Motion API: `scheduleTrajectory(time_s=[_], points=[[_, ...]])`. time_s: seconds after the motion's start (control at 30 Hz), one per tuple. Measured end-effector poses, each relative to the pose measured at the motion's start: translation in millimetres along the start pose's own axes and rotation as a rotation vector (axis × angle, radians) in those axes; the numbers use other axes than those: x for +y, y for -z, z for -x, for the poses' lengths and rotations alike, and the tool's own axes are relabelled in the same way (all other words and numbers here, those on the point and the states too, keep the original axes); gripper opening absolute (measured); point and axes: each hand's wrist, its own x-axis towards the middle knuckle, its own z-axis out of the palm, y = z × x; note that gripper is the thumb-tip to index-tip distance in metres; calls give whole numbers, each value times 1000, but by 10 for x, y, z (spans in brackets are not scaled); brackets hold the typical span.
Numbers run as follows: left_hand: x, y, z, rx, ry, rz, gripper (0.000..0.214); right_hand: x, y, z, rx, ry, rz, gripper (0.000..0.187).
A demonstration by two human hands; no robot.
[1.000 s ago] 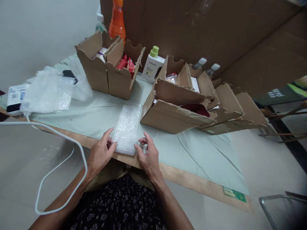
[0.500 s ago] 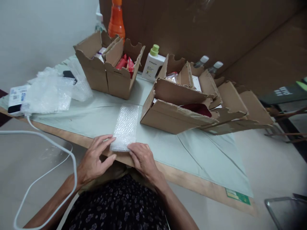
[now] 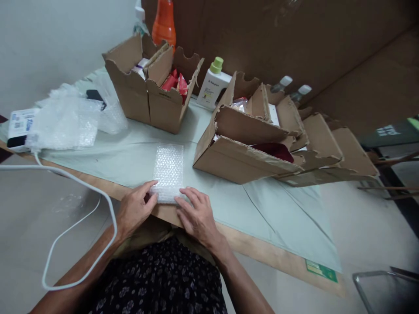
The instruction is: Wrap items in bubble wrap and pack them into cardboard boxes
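Observation:
A flat piece of bubble wrap [image 3: 169, 168] lies on the cloth at the table's near edge, with its near end doubled over. My left hand [image 3: 136, 208] grips the near left corner, thumb and forefinger bent in at the edge. On the opposite side, my right hand [image 3: 197, 213] has its thumb and forefinger at the near right corner, with the wrap between them. The palms rest beyond the edge of the table. Parts of the fingertips are hidden against the wrap.
Cardboard bins [image 3: 131, 98] with small packages stand at the back left, and more cardboard bins [image 3: 242, 163] to the right. Between them is a white bottle [image 3: 209, 89] with a green cap. Bubble wrap bags [image 3: 65, 122] are piled at left. A white cable [image 3: 109, 200] loops in front.
My left thumb has moved up to the wrap's corner, closing toward the forefinger. My right fingers have spread slightly at the right edge. The wrap now lies straighter, and the view has shifted a little.

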Motion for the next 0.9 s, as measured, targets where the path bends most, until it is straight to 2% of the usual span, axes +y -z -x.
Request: scheduleTrajectory(time_s=[0.1, 0.2, 0.27, 0.3, 0.4, 0.5, 0.57, 0.67, 0.73, 0.8, 0.9], points=[[-4, 14, -1, 65, -46, -59, 41, 52, -46, -118, -126, 20, 41, 31], [-12, 96, 73, 141, -247, -68, 43, 64, -17, -203, -132, -4, -25, 26], [-13, 154, 143, 94, -376, -25, 41, 43, 39, -215, -136, -25, -115, 25], [-12, 173, 170, 55, -395, 4, 38, 31, 66, -213, -147, -45, -164, 26], [-6, 160, 160, 4, -296, 61, 32, 16, 108, -199, -176, -141, -255, 28], [-13, 55, 0, 53, -218, 31, 33, 31, 104, -190, -69, -219, -171, 31], [-24, -33, -143, 91, -230, -31, 34, 43, 98, -193, -16, -203, -73, 34], [-36, -128, -291, 139, -245, -148, 33, 67, 84, -236, -115, -80, 4, 40], [-41, -140, -293, 187, -251, -166, 32, 96, 66, -284, -183, -27, 16, 39], [-46, -110, -215, 207, -302, -109, 33, 128, 53, -320, -175, -38, -14, 35], [-52, -34, -47, 122, -387, 10, 37, 147, 67, -303, -113, -110, -146, 33]])
